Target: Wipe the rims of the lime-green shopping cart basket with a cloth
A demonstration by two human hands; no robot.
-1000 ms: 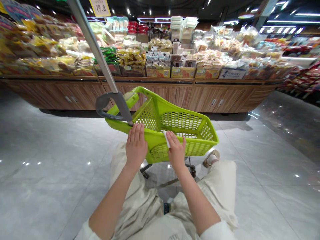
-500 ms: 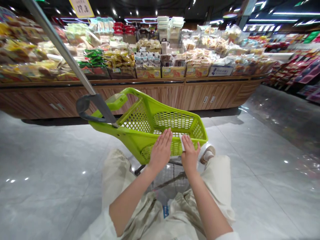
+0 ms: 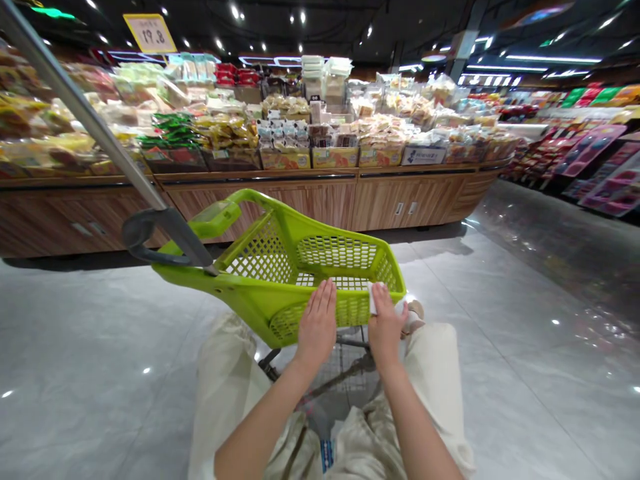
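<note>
Head view: both bare hands are placed on the near end of a lime-green wheeled shopping basket (image 3: 260, 313), and its mesh wall is touched by them just below the rim. The left hand (image 3: 317, 327) is laid flat, with the fingers lightly spread and not closed around anything. The right hand (image 3: 386, 327) is set just beside it, with the fingers held close together. A white slip (image 3: 373, 298) is pressed against the basket at the right hand's thumb side; whether it is pinched cannot be told, since part of it is hidden by the hand. The slip is thus nearer the right hand and lies in the gap between the two hands. The basket's long axis is directed away from the hands, forward and slightly leftward, toward a wooden display counter (image 3: 390, 207). A metal pole (image 3: 85, 113) with a grey loop handle (image 3: 145, 233) is angled up and to the left from the basket's left side, and its base is nearer the left hand. Cream trousers (image 3: 435, 380) are seen below the arms, and the basket stands on a glossy tiled floor (image 3: 90, 333). Packaged snacks (image 3: 225, 130) are heaped on the counter beyond.
</note>
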